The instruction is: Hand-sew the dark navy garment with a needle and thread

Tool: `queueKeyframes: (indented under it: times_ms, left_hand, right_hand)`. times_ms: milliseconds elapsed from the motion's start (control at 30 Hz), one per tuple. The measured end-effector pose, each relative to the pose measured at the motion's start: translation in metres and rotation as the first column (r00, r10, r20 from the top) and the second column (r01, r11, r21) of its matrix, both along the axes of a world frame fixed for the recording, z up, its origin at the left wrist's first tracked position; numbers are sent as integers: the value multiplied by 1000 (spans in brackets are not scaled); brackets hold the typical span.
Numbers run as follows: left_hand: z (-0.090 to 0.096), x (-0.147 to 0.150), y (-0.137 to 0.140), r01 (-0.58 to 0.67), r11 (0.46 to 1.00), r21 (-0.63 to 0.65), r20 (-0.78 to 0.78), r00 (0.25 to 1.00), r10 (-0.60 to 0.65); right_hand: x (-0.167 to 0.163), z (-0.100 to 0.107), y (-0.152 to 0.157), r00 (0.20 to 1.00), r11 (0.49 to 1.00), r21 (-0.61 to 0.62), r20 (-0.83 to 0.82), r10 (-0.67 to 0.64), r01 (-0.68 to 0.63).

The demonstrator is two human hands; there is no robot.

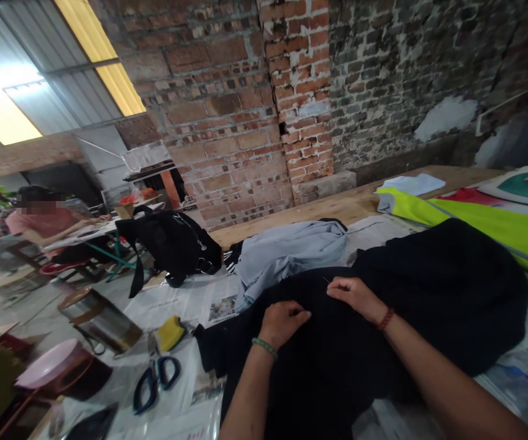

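A large piece of black cloth (328,348), perhaps a garment, is spread in front of me over newspaper. Over its middle, my right hand (355,296) pinches a thin needle (326,280) between thumb and fingers, its tip pointing left. A little to the left, my left hand (285,322) is closed low over the same cloth, fingers curled and thumb pressed in. What lies in that pinch is too small or too dark to make out. Scissors (154,382) with dark blue handles lie left of the cloth, beside a yellow sponge-like piece (171,333).
Behind the cloth are a grey garment (291,247) and a black bag (172,244). A metal cylinder (101,321) and a pink-topped container (57,366) stand left. On the right are a neon-yellow garment (488,226) and an iron (527,186). Another person (44,226) sits far left.
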State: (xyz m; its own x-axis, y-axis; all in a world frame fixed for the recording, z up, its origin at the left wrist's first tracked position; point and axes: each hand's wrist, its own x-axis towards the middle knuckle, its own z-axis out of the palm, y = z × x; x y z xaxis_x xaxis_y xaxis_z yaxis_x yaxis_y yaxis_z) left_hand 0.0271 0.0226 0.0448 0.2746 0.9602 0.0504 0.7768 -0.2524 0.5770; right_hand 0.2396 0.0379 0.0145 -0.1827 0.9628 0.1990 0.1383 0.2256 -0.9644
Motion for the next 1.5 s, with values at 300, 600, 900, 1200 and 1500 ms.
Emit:
queueKeyframes:
  times_ms: [300, 600, 900, 1200, 1500]
  left_hand:
    - [3, -12, -16, 171, 981, -92, 523, 847, -99]
    - [9, -6, -22, 215, 894, -392, 558, 829, 45]
    - [8, -2, -27, 440, 753, -489, 656, 755, -16]
    - [-3, 2, -25, 386, 761, -521, 704, 698, 128]
    - [-7, 4, -19, 124, 915, -384, 649, 741, 172]
  right_hand:
    - [-4, -2, -12, 998, 999, 52, 63, -13, 9]
    - [-14, 1, -27, 990, 980, 185, 132, 46, -70]
    - [-15, -1, -33, 997, 980, 192, 53, 51, -60]
    - [-15, 0, -34, 984, 949, 271, 32, -177, 162]
    - [-18, 16, -73, 960, 928, 258, 2, -281, 271]
